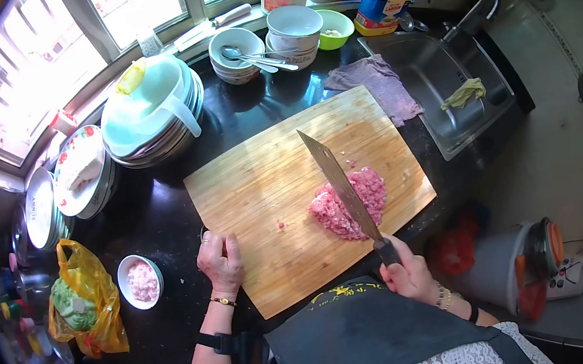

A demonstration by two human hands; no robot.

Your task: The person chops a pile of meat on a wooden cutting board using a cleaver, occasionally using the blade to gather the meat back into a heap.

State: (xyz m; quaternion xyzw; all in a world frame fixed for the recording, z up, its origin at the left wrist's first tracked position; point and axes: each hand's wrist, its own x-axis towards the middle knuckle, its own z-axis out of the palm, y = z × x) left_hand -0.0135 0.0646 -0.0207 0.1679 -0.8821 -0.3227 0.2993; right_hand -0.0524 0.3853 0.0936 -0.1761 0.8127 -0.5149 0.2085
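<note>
My right hand [410,269] is closed around the dark handle of a cleaver [340,181]. The long blade stands over a heap of pink minced meat [371,189], partly hiding it. The meat lies on the right half of a wooden cutting board [255,187], with small scraps scattered around it. At the board's left edge, my left hand [219,263] is closed, its thumb against the board and its other fingers curled at the rim. Left of that hand sits a small bowl [125,291] with pale minced meat [142,281] inside.
A yellow plastic bag [105,312] holds a cabbage [72,302] at the left. Stacked dishes [196,110] and bowls [293,21] line the window side. A purple cloth [375,84] lies between the board and the metal sink [440,127]. Spoons [259,58] rest across one bowl stack.
</note>
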